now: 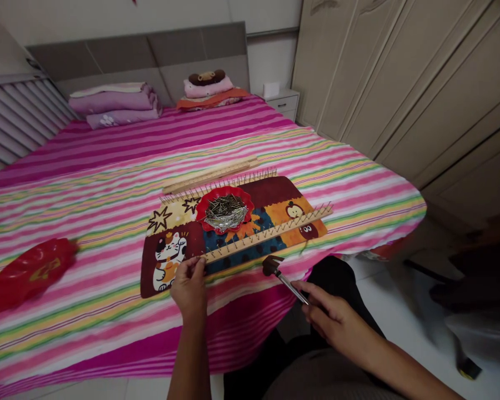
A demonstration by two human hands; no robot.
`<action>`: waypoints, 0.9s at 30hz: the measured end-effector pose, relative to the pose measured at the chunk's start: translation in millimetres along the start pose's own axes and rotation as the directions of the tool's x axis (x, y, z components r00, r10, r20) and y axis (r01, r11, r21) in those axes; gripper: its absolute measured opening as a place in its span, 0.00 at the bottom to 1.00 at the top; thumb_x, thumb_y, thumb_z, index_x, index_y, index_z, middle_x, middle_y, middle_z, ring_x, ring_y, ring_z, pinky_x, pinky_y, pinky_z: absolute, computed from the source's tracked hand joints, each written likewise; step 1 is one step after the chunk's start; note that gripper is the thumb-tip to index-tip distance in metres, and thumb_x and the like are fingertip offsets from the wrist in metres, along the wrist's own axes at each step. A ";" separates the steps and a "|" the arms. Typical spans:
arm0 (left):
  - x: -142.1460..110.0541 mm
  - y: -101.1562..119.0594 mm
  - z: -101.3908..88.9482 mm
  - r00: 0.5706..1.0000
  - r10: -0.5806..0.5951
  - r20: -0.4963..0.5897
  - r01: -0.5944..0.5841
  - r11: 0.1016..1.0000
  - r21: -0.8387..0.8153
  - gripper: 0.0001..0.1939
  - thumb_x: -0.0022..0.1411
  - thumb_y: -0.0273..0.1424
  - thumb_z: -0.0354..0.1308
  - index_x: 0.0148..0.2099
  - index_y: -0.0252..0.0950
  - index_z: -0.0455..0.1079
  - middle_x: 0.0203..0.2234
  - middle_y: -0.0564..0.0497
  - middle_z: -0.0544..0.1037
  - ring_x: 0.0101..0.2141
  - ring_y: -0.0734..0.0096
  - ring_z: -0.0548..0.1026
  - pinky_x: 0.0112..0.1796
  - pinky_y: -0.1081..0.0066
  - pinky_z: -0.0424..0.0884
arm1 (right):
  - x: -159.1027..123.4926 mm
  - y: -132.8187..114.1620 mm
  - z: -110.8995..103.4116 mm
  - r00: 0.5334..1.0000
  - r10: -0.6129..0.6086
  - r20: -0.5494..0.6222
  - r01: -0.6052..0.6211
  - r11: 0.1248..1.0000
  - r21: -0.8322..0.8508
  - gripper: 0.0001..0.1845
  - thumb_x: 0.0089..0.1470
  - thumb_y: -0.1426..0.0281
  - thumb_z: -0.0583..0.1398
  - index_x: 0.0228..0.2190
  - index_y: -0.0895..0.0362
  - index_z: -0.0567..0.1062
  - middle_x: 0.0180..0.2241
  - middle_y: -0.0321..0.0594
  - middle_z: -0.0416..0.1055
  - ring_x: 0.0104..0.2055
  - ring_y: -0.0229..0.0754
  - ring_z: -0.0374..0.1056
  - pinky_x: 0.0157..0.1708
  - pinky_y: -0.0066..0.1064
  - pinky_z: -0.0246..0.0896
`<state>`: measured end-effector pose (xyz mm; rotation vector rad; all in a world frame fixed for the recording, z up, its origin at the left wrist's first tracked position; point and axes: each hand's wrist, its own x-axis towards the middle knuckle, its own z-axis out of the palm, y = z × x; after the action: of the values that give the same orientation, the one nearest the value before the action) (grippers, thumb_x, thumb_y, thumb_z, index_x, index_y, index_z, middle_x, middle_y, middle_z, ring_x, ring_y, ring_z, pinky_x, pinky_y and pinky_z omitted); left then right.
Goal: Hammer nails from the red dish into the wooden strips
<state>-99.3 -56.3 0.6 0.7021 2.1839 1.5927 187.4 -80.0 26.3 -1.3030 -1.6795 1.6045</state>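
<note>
Over a multicoloured, cat-printed mat (285, 191), our left hand (190, 289) is pinching the left end of a long, pale, nail-studded wooden strip (269, 234); nearer us, our right hand (331, 316) is gripping a dark-headed, silver-shafted hammer (290, 287).

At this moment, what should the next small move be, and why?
Probably bring the hammer up toward the left end of the nail-studded wooden strip. The left hand has its fingers closed at that end, while the right hand holds the hammer with its head apart from the strip. Whether the left fingers pinch a nail is too small to tell.
</note>
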 end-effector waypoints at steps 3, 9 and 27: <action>0.1 -2.6 0.0 0.999 0.050 0.006 -0.050 0.995 0.083 0.14 0.49 0.41 0.60 0.34 0.38 0.72 0.27 0.53 0.76 0.29 0.70 0.74 0.36 0.67 0.70 | 1.6 -4.6 1.4 1.000 -0.017 0.010 0.017 1.000 -0.011 0.23 0.58 0.67 0.54 0.55 0.55 0.67 0.19 0.28 0.55 0.19 0.32 0.50 0.16 0.22 0.46; -2.1 -0.4 1.5 0.965 0.261 0.040 -0.260 0.918 0.298 0.10 0.54 0.39 0.55 0.32 0.39 0.72 0.26 0.52 0.76 0.30 0.68 0.73 0.35 0.68 0.67 | 10.9 -30.1 9.4 0.989 -0.142 0.040 0.144 0.989 -0.031 0.22 0.57 0.70 0.52 0.53 0.55 0.69 0.19 0.29 0.59 0.20 0.34 0.54 0.20 0.24 0.53; -3.1 -13.1 3.5 0.886 0.450 0.110 -0.455 0.802 0.388 0.06 0.58 0.32 0.52 0.30 0.39 0.67 0.29 0.50 0.72 0.34 0.67 0.70 0.38 0.68 0.64 | 70.6 -89.3 61.2 0.876 -0.426 0.227 0.462 0.877 -0.136 0.25 0.57 0.79 0.49 0.55 0.54 0.66 0.38 0.41 0.73 0.37 0.40 0.68 0.39 0.31 0.62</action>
<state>-97.3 -58.5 -13.0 1.4521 2.4956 1.3145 77.6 -37.3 79.3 -0.7673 -2.1052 1.3485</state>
